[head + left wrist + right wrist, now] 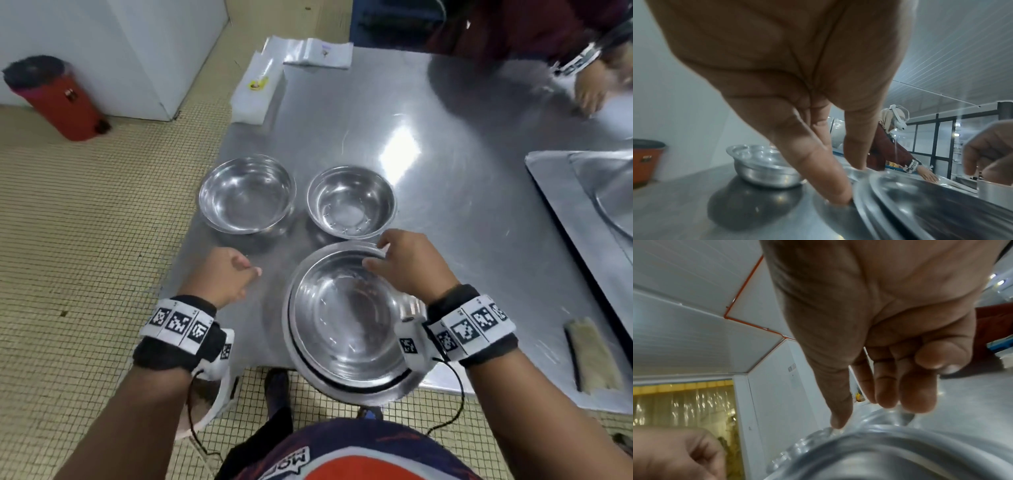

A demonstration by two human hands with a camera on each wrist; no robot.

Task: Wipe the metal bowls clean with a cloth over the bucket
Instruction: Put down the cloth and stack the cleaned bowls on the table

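Three shiny metal bowls stand on the steel table [462, 205]. The big bowl [346, 322] is nearest me, seems nested in a wider one, and overhangs the front edge. Behind it sit a left bowl [246, 195] and a smaller right bowl [351, 202]. My right hand [376, 255] straddles the big bowl's far rim, thumb inside and fingers beyond; its fingers [888, 395] hang straight over the rim [900, 451]. My left hand [251, 269] holds nothing, and its index finger [830, 183] touches the table beside the big bowl's left rim [920, 203]. A folded beige cloth [592, 356] lies at the front right.
A red bin [58, 99] with a black liner stands on the tiled floor to the far left. Another person's hand [589, 92] rests on the table's far right. A steel tray [582, 192] fills the right side. Plastic bags [318, 51] and white packs [257, 92] lie at the back.
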